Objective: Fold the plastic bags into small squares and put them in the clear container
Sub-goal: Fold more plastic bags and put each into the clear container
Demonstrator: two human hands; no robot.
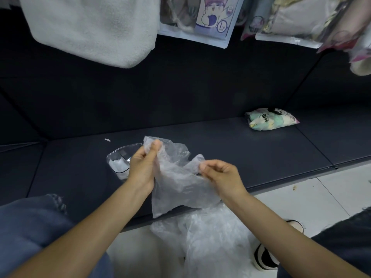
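Note:
A thin clear plastic bag (176, 185) hangs crumpled between my hands above the dark shelf's front edge. My left hand (143, 167) pinches its upper left corner, thumb on top. My right hand (220, 175) pinches another edge further right and lower. Behind my left hand stands the clear container (120, 155) on the shelf, partly hidden; a small white folded bag (118, 165) lies inside it. More loose clear bags (210, 237) lie heaped on the floor below my hands.
The dark shelf (220, 141) runs left to right, with a colourful packet (271, 119) at its back right. A white fleece item (90, 27) and packaged goods (200, 19) hang overhead. White floor tiles (321, 197) lie to the right; my knees and a shoe (265, 257) sit low.

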